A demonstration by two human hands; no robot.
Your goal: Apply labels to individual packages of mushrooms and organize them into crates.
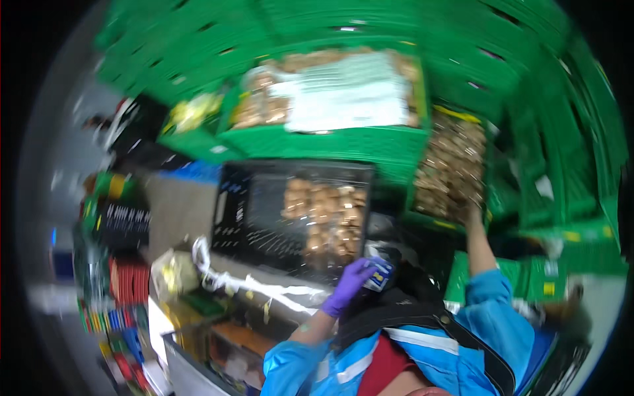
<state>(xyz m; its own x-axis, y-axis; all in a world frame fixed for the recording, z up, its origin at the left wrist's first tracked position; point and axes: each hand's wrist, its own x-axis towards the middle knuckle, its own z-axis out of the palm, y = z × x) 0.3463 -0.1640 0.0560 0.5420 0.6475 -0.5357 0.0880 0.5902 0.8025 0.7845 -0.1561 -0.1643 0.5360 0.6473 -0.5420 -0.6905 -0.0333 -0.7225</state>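
Note:
The picture is motion-blurred. My left hand (349, 285), in a purple glove, is closed around a small blue and white object (378, 273) held in front of my chest, just below a black crate (231, 218) of brown baked goods. My right hand (470, 212) reaches up into a green crate (456, 117) of brown pieces on the right and touches its contents. Blur hides whether its fingers grip anything. Both arms wear blue sleeves.
Stacked green crates (370, 148) fill the back and right; one holds clear bags of brown baked goods (343, 89). A crumpled clear plastic strip (224, 280) lies below the black crate. Coloured packs and boxes (125, 277) stand at the left.

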